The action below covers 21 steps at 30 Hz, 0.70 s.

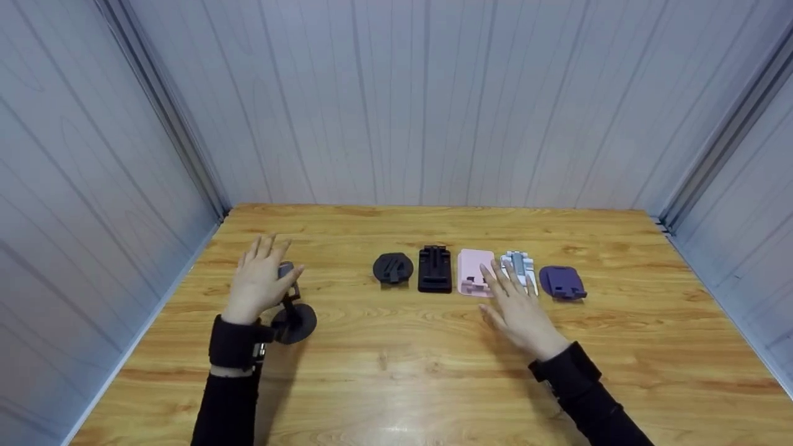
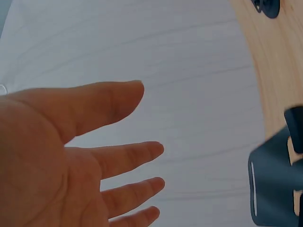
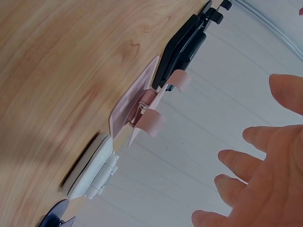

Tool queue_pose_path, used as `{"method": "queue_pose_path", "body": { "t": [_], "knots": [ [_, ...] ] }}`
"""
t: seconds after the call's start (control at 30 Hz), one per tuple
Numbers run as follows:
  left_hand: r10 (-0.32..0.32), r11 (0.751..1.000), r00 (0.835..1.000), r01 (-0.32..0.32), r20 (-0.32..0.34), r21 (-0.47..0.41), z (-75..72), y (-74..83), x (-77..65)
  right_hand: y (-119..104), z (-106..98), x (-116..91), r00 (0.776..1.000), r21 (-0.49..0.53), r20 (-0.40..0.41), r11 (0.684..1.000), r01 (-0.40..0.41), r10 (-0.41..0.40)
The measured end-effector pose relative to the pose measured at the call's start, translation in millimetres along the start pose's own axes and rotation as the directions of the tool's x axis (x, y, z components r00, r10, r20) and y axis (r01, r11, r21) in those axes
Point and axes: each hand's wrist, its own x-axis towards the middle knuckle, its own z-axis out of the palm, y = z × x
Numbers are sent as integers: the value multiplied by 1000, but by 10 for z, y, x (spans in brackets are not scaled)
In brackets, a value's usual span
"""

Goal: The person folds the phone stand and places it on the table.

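Observation:
Fingers spread, my left hand [image 1: 259,282] hovers beside a dark phone stand [image 1: 294,319] that stands raised on a round base at the left. In the left wrist view the thumb and fingers of the left hand [image 2: 80,156] are straight and hold nothing; part of the dark stand [image 2: 274,175] shows at the right edge. My right hand [image 1: 519,313] is above the table with fingers extended, overlapping the pink phone stand [image 1: 476,263] and the white phone stand [image 1: 513,263] in the head view. The right wrist view shows a gap between the right hand [image 3: 265,175] and these stands.
A round black folded stand [image 1: 393,268] and a rectangular black one [image 1: 435,269] lie left of the pink stand. A purple stand [image 1: 561,282] lies at the row's right end. Pale panels [image 1: 396,105] enclose the wooden table [image 1: 384,384] at back and sides.

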Motion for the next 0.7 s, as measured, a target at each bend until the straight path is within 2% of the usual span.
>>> {"method": "queue_pose_path", "body": {
  "t": [0.13,0.3,0.4,0.47,0.57,0.7],
  "knots": [
    [-4,1000,998,5,55,-24,-25,-125,9,7,2,0,1000,7,2,1000,0,0],
    [-25,991,986,45,163,-123,-45,-236,3,10,3,4,1000,16,-1,1000,2,-2],
    [-27,985,984,57,178,-165,-41,-314,6,12,5,-2,1000,16,-3,1000,8,-8],
    [-26,976,984,63,174,-210,-1,-436,29,12,7,-2,1000,7,-5,1000,12,-12],
    [-2,954,992,40,128,-296,233,-872,178,13,11,1,1000,-3,-6,1000,13,-13],
    [-20,915,999,39,51,-401,780,-1695,522,12,12,2,1000,-8,-5,1000,9,-9]
  ]
}}
